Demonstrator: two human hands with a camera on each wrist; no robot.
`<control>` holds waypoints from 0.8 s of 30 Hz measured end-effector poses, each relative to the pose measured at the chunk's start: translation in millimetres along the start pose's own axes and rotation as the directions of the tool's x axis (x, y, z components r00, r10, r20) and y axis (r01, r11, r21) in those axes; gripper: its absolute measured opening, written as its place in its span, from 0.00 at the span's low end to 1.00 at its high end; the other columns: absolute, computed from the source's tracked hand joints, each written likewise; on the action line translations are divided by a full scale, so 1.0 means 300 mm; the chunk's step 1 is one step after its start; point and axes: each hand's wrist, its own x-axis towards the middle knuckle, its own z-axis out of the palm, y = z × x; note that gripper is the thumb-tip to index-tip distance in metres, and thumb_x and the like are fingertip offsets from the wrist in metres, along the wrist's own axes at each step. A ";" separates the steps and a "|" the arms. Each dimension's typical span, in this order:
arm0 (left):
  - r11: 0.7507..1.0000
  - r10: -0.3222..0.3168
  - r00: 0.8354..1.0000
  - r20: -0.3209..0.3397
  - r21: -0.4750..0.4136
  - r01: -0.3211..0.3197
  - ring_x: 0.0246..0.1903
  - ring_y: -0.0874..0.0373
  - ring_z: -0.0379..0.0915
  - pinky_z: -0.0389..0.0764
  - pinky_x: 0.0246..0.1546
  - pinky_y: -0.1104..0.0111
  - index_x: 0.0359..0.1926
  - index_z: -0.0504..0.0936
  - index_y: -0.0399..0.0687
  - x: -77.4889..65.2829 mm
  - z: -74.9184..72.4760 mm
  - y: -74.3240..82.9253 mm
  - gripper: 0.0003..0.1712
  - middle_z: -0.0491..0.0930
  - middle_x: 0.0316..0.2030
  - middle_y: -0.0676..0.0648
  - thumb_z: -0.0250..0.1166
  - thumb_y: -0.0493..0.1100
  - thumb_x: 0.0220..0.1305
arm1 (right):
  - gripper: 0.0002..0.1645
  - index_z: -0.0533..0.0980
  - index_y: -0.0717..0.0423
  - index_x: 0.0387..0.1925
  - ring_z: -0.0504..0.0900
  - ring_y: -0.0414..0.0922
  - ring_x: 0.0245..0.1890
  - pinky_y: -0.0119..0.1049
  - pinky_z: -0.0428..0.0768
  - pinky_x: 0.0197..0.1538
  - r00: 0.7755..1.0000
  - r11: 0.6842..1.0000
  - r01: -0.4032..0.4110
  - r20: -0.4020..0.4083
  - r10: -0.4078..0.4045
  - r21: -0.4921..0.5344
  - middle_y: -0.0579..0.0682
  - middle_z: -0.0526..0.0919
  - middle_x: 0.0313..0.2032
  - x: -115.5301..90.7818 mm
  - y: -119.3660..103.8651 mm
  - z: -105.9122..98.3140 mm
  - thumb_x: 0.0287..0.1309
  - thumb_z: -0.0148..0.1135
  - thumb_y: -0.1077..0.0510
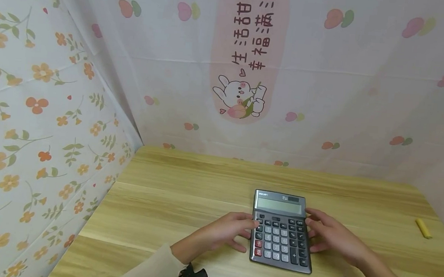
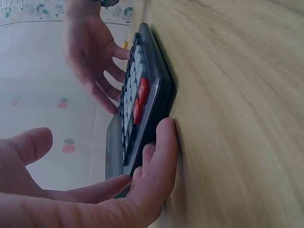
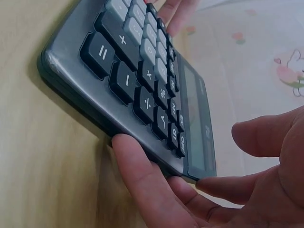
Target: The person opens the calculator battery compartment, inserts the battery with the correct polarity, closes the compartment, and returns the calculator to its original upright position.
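A dark grey desktop calculator (image 1: 282,231) lies face up on the wooden table, its screen towards the far side. My left hand (image 1: 232,228) is at its left edge. In the left wrist view, fingers (image 2: 164,152) touch the side of the calculator (image 2: 154,97) while the thumb stands raised, apart from it. My right hand (image 1: 333,236) is at the opposite edge. There, in the right wrist view, a fingertip (image 3: 126,147) touches the calculator's side below the keys and the thumb (image 3: 259,137) is lifted clear. The undersides of some fingers are hidden.
A small yellow stick (image 1: 423,228) lies near the right end of the table (image 1: 186,188). Printed cloth (image 1: 164,73) hangs along the back, and flowered cloth (image 1: 41,141) runs down the left side. Each wrist wears a black camera mount (image 1: 194,276).
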 end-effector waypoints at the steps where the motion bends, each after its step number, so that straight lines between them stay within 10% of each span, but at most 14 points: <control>1: 1.000 0.001 1.000 0.002 0.002 -0.001 0.56 0.44 0.83 0.91 0.45 0.48 0.77 0.71 0.30 -0.004 -0.003 -0.001 0.36 0.84 0.56 0.42 0.64 0.49 0.81 | 0.40 0.44 0.79 0.83 0.85 0.56 0.50 0.51 0.91 0.45 1.000 1.000 0.002 0.000 -0.002 0.004 0.66 0.81 0.54 -0.001 0.000 0.004 0.89 0.46 0.57; 24: 1.000 -0.005 1.000 0.004 -0.002 0.005 0.54 0.44 0.83 0.91 0.44 0.47 0.77 0.70 0.28 -0.064 -0.051 -0.020 0.36 0.84 0.54 0.41 0.63 0.47 0.81 | 0.41 0.47 0.77 0.83 0.86 0.57 0.50 0.51 0.91 0.44 1.000 0.999 0.024 -0.005 -0.024 0.047 0.73 0.73 0.63 -0.020 -0.017 0.083 0.87 0.50 0.58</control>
